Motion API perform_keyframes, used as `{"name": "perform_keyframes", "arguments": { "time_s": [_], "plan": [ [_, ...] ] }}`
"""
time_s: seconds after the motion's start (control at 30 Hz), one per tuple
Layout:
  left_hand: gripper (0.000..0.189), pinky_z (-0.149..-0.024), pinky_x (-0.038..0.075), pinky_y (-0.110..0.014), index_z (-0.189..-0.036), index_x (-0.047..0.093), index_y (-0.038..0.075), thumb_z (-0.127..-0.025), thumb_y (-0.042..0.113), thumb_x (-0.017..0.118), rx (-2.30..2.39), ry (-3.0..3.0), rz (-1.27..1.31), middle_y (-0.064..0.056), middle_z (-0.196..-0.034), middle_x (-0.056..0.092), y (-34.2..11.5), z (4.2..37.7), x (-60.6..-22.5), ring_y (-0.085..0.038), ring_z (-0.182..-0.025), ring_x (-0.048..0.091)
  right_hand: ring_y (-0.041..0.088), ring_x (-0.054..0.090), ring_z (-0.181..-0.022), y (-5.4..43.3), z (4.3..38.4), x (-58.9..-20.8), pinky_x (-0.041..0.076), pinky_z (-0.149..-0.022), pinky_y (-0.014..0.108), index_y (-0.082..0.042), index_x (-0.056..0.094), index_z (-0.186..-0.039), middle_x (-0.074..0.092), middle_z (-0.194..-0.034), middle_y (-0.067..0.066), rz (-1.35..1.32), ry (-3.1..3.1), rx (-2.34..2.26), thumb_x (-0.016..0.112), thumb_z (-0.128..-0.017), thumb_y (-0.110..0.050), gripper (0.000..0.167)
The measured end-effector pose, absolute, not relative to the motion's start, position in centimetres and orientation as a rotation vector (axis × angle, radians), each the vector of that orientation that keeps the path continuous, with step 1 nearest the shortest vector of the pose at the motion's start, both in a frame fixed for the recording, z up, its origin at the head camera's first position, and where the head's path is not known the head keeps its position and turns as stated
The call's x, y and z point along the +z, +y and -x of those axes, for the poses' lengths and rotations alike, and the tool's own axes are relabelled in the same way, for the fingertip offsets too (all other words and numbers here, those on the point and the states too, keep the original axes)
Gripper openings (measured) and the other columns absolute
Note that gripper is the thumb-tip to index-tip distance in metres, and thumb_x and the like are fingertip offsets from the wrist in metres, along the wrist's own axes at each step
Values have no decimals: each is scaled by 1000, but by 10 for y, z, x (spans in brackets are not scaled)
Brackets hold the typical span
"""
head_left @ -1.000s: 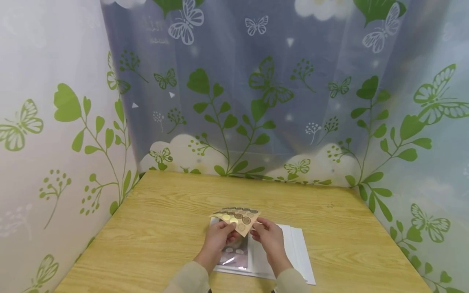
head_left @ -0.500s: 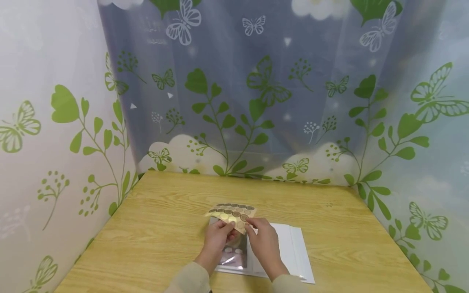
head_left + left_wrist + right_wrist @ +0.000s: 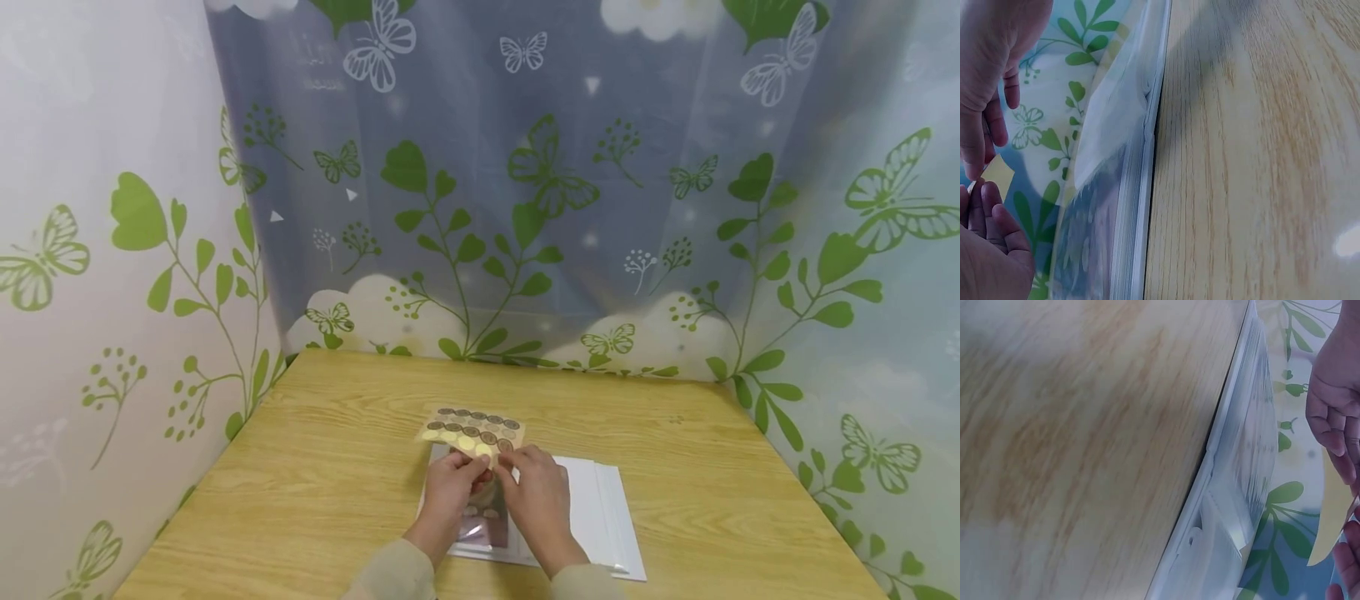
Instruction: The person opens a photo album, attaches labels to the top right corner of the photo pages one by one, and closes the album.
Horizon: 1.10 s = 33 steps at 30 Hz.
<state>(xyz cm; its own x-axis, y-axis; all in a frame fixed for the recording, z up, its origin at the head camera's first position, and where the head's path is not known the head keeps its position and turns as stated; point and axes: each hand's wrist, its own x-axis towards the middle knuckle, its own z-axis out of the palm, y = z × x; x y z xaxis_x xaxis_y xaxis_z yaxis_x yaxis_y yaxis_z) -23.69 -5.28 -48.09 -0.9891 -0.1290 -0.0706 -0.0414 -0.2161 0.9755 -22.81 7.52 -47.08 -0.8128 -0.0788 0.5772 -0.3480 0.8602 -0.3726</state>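
A sheet of round stickers (image 3: 474,422), gold and dark brown on a cream backing, is held up above an open white album in the head view. At its near edge my left hand (image 3: 444,492) pinches it between thumb and fingers. My right hand (image 3: 538,493) has thumb and fingertips at the sheet's near right corner, close beside the left thumb. Below the hands lies the album (image 3: 617,517), its left page covered by a clear sleeve (image 3: 480,537) with a dark, pinkish picture. Part of the sheet's backing (image 3: 1330,509) shows in the right wrist view.
The album rests on a wood-grain table (image 3: 360,400). Its sleeve edges stand slightly raised in the left wrist view, where a clear sleeve (image 3: 1088,231) bulges upward. A curtain (image 3: 480,250) with leaves and butterflies hangs behind the table and along both sides.
My right hand has shifted left along the sticker sheet, toward my left thumb. The sheet has tilted so more of its face shows. My left hand keeps its pinch.
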Motion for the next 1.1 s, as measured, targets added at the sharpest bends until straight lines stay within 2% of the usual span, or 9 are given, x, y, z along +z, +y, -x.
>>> {"name": "perform_keyframes", "arguments": {
  "time_s": [0.33,0.63,0.93,1.1],
  "plan": [
    [16,-64,51,-27,-95,67,-12,-91,3,66,-2375,-1954,-160,-3,-71,68,-50,238,-483,-11,-67,63,24,68,-87,78,227,-470,50,-73,45,-13,78,-94,74,-92,1,-284,-2510,703,78,-84,-26,17],
    [19,-62,49,-27,-94,70,-11,-91,8,69,-2320,-1995,-123,-3,-71,69,-48,237,-482,-11,-67,64,19,67,-79,80,227,-471,51,-70,44,-15,80,-91,73,-87,-1,-274,-2510,814,79,-83,-24,12],
    [18,-61,48,-27,-94,68,-15,-90,2,67,-2308,-2023,-112,-15,-74,70,-48,230,-470,-12,-66,64,18,68,-78,79,226,-469,53,-68,39,-14,80,-90,73,-85,-1,-225,-2525,898,76,-86,-19,8],
    [18,-62,48,-28,-95,66,-18,-90,-1,65,-2312,-2013,-91,-16,-74,70,-48,215,-449,-13,-67,65,19,68,-77,80,226,-470,53,-67,39,-13,79,-90,73,-85,0,-219,-2532,900,74,-87,-16,6]
  ]
}}
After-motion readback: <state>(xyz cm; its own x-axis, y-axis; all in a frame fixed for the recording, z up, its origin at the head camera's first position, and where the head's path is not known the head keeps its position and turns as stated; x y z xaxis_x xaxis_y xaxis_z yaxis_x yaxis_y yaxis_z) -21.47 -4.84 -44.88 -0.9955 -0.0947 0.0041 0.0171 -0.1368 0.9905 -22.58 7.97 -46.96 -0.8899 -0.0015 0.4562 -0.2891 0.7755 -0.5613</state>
